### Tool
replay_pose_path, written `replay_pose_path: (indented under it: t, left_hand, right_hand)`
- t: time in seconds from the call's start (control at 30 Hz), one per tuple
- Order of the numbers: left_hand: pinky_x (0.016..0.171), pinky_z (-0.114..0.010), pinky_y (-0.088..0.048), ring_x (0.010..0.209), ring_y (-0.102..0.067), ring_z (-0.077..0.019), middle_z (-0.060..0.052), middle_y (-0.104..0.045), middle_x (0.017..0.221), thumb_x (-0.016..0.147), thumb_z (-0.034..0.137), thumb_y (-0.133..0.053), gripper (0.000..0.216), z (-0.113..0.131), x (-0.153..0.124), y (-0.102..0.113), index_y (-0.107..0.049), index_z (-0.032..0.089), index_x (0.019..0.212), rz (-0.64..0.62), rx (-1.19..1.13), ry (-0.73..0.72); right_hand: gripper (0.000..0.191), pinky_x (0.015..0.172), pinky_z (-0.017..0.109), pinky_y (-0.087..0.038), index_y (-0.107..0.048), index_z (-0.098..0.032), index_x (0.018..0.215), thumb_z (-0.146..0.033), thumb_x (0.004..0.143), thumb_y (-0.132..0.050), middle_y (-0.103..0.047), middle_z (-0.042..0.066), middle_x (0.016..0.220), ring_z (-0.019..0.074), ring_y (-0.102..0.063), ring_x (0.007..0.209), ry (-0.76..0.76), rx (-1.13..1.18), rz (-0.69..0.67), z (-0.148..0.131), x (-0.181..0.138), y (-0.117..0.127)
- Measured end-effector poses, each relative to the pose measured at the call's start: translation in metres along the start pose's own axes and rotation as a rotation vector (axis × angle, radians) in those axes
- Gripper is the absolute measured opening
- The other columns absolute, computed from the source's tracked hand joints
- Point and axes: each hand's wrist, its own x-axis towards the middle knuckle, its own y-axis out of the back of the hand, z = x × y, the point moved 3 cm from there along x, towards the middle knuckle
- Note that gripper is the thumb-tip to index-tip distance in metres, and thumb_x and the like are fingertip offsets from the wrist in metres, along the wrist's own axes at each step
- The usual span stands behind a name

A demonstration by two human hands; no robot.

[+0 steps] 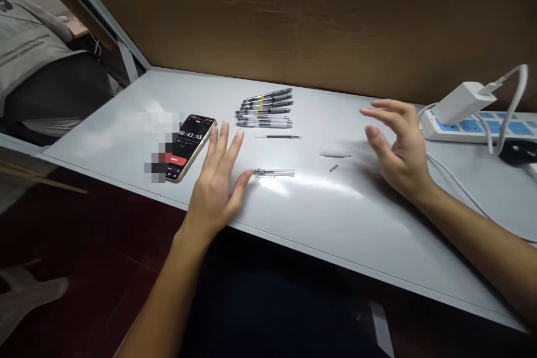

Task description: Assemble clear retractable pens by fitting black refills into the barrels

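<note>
Two bare hands spread over a pale bench (310, 224), with a row of pens (268, 105) lying at upper center of the frame, their dark grips mostly toward the right. The left hand (210, 193), at center left, is open and empty, its fingers (224, 140) extended and its thumb held wide. The thumb tip meets or nearly meets the left end of a clear barrel (279, 173) lying flat at the middle of the frame; whether they touch cannot be told. The right hand (398, 148), at center right, is also open and empty, fingers loosely curved and thumb apart, raised above the bench.

Just below the pens lies a thin dark refill (280, 136). Right of center, between the two hands, rests a pale tube (335, 154), with a small part (333, 168) just below it, too tiny to make out. Beside the left hand, a phone (193, 145) shows 00:43:55, its left side lost in pixelation. At far right, a white charger (464, 102) sits plugged into a power strip (455, 133). A brown panel (293, 22) backs the bench, and a person (37, 61) in a light top and dark trousers appears at upper left.
</note>
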Motion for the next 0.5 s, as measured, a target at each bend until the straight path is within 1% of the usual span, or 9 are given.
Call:
replay_pose_path:
  t: [0.07,0.13,0.17,0.23,0.3,0.37,0.4,0.5]
  left_hand:
    - [0.128,-0.057,-0.022,0.161,-0.008,-0.0333,-0.011,-0.012,0.175,0.104,0.046,-0.051,0.075,-0.002,0.000,-0.002,-0.014,0.030,0.167,-0.006,-0.023,0.031]
    - [0.128,-0.057,-0.023,0.161,-0.006,-0.0344,-0.010,-0.007,0.175,0.101,0.053,-0.057,0.086,-0.005,0.001,-0.004,-0.006,0.031,0.167,-0.051,-0.051,0.072]
    - [0.128,-0.057,-0.023,0.161,-0.006,-0.0344,-0.009,-0.005,0.175,0.100,0.055,-0.057,0.089,-0.006,0.001,-0.005,-0.004,0.031,0.168,-0.070,-0.064,0.081]
    - [0.129,-0.056,-0.021,0.161,-0.006,-0.0330,-0.007,-0.005,0.176,0.103,0.054,-0.052,0.084,-0.007,0.001,-0.004,-0.003,0.032,0.168,-0.079,-0.085,0.075]
    - [0.130,-0.055,-0.019,0.161,-0.008,-0.0312,-0.007,-0.007,0.175,0.106,0.050,-0.046,0.077,-0.008,0.000,-0.003,-0.004,0.032,0.168,-0.070,-0.101,0.061]
    - [0.130,-0.056,-0.018,0.161,-0.008,-0.0305,-0.007,-0.007,0.175,0.107,0.050,-0.044,0.075,-0.009,-0.001,-0.003,-0.004,0.033,0.168,-0.065,-0.108,0.063]
    - [0.130,-0.056,-0.018,0.161,-0.007,-0.0306,-0.007,-0.006,0.175,0.107,0.050,-0.043,0.076,-0.009,-0.001,-0.003,-0.002,0.033,0.168,-0.066,-0.109,0.067]
    - [0.129,-0.060,-0.018,0.161,-0.001,-0.0336,-0.009,-0.002,0.175,0.103,0.057,-0.049,0.088,-0.010,-0.001,-0.003,0.005,0.032,0.167,-0.072,-0.097,0.080]
  right_hand:
    - [0.034,0.108,0.053,-0.047,-0.064,-0.030,0.135,-0.035,0.104,-0.053,-0.056,0.014,0.145,0.0313,-0.052,0.138,-0.072,0.061,0.072,0.012,0.002,0.001]
    - [0.035,0.107,0.053,-0.048,-0.063,-0.032,0.135,-0.035,0.101,-0.055,-0.057,0.009,0.145,0.0280,-0.057,0.133,-0.135,0.152,0.146,0.027,0.002,0.001]
    - [0.036,0.108,0.053,-0.047,-0.062,-0.034,0.135,-0.034,0.098,-0.057,-0.059,0.006,0.143,0.0262,-0.060,0.128,-0.162,0.207,0.191,0.034,0.002,0.000]
    - [0.038,0.108,0.051,-0.047,-0.064,-0.033,0.129,-0.032,0.091,-0.062,-0.063,0.003,0.136,0.0237,-0.064,0.119,-0.197,0.304,0.300,0.046,0.003,0.001]
    - [0.035,0.103,0.047,-0.049,-0.068,-0.029,0.119,-0.031,0.085,-0.068,-0.066,0.005,0.126,0.0232,-0.065,0.112,-0.196,0.344,0.378,0.052,0.003,0.001]
    - [0.030,0.099,0.044,-0.050,-0.068,-0.027,0.111,-0.031,0.081,-0.072,-0.066,0.006,0.117,0.0234,-0.065,0.108,-0.165,0.345,0.395,0.050,0.004,0.002]
    - [0.031,0.098,0.044,-0.050,-0.067,-0.027,0.111,-0.032,0.081,-0.073,-0.065,0.006,0.116,0.0237,-0.065,0.109,-0.146,0.348,0.390,0.048,0.004,0.002]
    - [0.045,0.102,0.047,-0.049,-0.060,-0.030,0.124,-0.038,0.081,-0.071,-0.058,0.008,0.131,0.0259,-0.059,0.124,-0.082,0.358,0.389,0.039,0.004,0.003]
